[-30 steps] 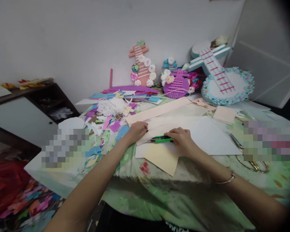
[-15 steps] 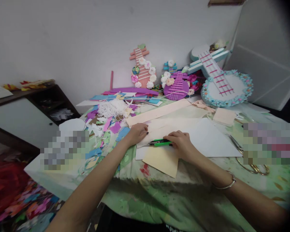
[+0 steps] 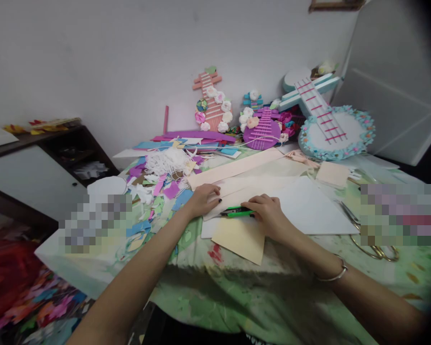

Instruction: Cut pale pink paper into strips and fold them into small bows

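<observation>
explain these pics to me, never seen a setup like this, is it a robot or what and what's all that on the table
There is no robot: these are a person's two bare hands, and every picture comes from one camera worn on that person's head, looking forward and down.

The right hand holds a slim green-and-black craft knife, pointing left. The left hand rests on a flat pale peach sheet.

Around them, on a green-patterned cloth, lie a flat white board, a small cream sheet, scissors with gold-coloured handles and a tangle of white string. Behind stand decorated, lute-shaped pieces, including a large pale-blue-and-white one. Two patches are pixelated, so I can't tell what they hide.
</observation>
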